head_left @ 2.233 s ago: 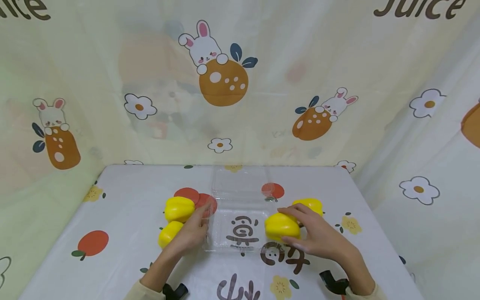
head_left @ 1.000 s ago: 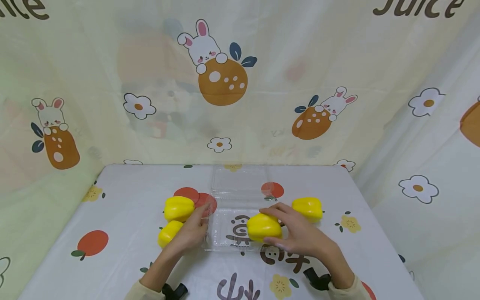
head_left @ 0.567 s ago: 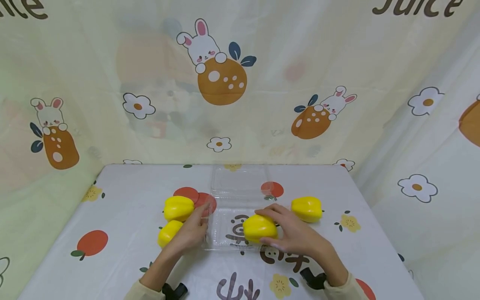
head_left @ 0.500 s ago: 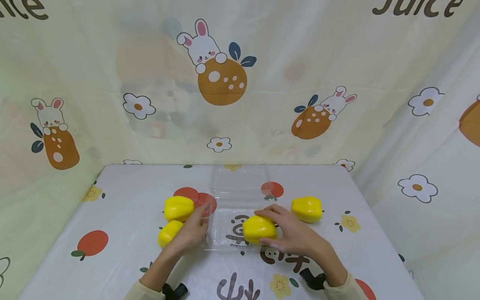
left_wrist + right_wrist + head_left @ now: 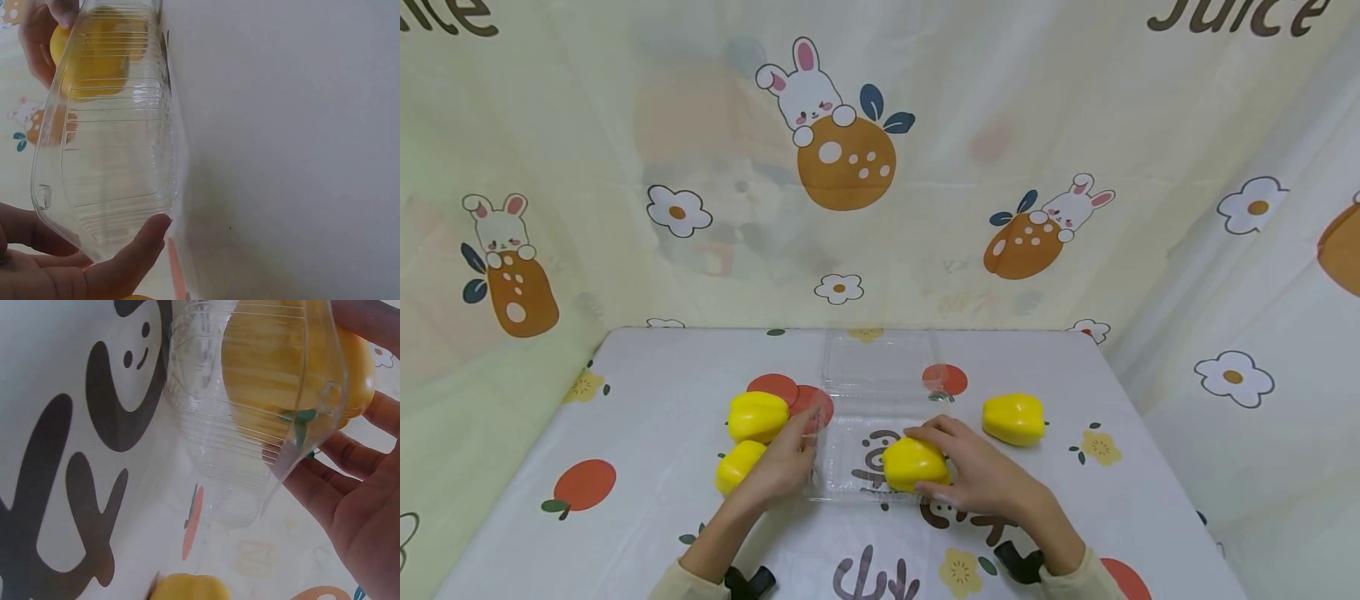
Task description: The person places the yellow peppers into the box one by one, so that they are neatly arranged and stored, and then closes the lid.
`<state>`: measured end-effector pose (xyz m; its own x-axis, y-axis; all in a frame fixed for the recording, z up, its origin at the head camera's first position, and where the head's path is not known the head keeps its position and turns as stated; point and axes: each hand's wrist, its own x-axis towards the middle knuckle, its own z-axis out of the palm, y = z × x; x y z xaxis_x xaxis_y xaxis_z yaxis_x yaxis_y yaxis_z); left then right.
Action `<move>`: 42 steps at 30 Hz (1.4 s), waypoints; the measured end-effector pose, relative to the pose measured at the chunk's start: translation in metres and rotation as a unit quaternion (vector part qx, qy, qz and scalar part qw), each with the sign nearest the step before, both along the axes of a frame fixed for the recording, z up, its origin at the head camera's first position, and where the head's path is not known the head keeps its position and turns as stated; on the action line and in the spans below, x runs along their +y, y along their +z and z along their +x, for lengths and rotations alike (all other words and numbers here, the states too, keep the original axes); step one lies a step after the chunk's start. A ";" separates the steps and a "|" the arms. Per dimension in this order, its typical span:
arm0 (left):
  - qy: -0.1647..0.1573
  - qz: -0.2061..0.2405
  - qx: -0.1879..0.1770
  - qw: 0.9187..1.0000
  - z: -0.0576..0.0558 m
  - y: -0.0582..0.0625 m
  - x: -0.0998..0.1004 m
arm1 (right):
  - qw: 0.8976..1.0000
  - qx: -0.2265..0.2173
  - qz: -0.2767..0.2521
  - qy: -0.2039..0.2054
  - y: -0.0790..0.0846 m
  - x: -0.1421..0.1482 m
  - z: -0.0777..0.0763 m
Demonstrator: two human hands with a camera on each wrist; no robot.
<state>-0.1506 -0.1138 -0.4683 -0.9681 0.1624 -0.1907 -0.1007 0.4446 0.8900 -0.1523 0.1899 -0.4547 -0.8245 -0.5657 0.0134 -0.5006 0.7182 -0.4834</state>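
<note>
In the head view my right hand (image 5: 981, 471) grips a yellow bell pepper (image 5: 912, 464) with thumb and fingers around its sides. That pepper is at the right front part of a clear plastic clamshell container (image 5: 842, 475). Its green stem (image 5: 303, 419) shows through the clear wall in the right wrist view, and part of the pepper stands above the rim. My left hand (image 5: 786, 460) rests against the container's left side, thumb (image 5: 147, 240) by the near corner and fingers along the wall. The container's lid (image 5: 880, 362) lies folded back, away from me.
Two more yellow bell peppers, a farther one (image 5: 758, 417) and a nearer one (image 5: 740, 467), lie left of the container, beside my left hand. Another yellow bell pepper (image 5: 1013, 419) lies to the right, beyond my right hand. A printed cloth (image 5: 655, 400) covers the table; a curtain hangs behind.
My right hand has carried its bell pepper leftward from the container's right edge to over its base, then slightly lower and toward me. My left hand stays at the container's side.
</note>
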 end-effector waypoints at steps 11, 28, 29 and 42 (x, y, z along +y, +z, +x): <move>0.004 -0.003 -0.008 1.000 0.004 -0.002 0.000 | 1.000 -0.021 0.009 0.007 -0.008 0.000 0.001; -0.007 -0.003 -0.002 1.000 0.002 0.000 -0.001 | 0.999 -0.029 0.004 0.018 -0.004 0.001 -0.003; -0.007 -0.003 0.000 1.000 0.002 0.000 -0.001 | 0.999 -0.029 -0.001 0.019 -0.004 0.001 -0.004; -0.009 0.009 0.001 1.000 0.002 -0.001 -0.002 | 0.996 0.060 -0.050 -0.053 0.013 0.041 -0.019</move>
